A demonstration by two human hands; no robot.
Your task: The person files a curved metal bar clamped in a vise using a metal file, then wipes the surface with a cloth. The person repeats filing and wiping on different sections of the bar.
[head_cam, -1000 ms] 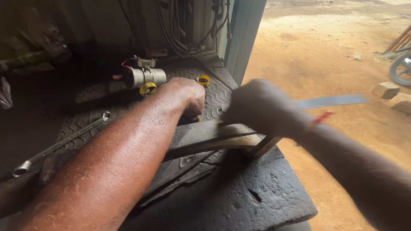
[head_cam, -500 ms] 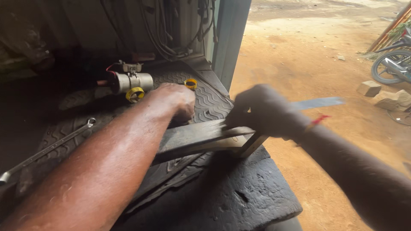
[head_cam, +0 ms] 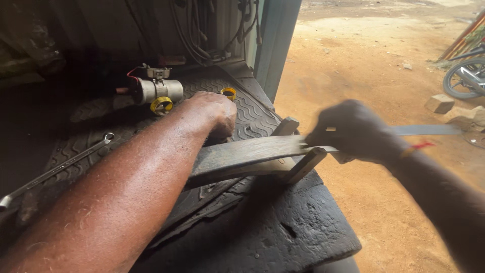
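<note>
**Sawing a flat metal bar on the cab floor**

So here's the scene from where I'm standing. The left hand (head_cam: 214, 114) is pressed down in a loose fist on the far end of a flat metal bar (head_cam: 242, 155), pinning it against the black rubber floor mat (head_cam: 262, 227). Can't tell if the fingers actually wrap the bar, they're tucked under. The bar lies across the mat, propped on a wooden block (head_cam: 285, 126) near the door edge, with its outer end reaching toward the opening.

The right hand (head_cam: 356, 131) is closed tight around the handle of a hacksaw (head_cam: 424, 130), blurred, with the blade crossing the bar just beside the block. There's a red band (head_cam: 417, 146) at that wrist.

Other stuff around: a long wrench (head_cam: 55, 169) lies on the mat left of the forearm, well apart from the bar. Behind the left hand sits a silver valve (head_cam: 156, 90) with a yellow ring (head_cam: 161, 104) touching it, and a small yellow cap (head_cam: 228, 93) nearby. Hoses (head_cam: 202, 35) hang at the back wall. Outside there's dirt ground (head_cam: 364, 65), some bricks (head_cam: 439, 103) and a motorbike wheel (head_cam: 465, 78).
</note>
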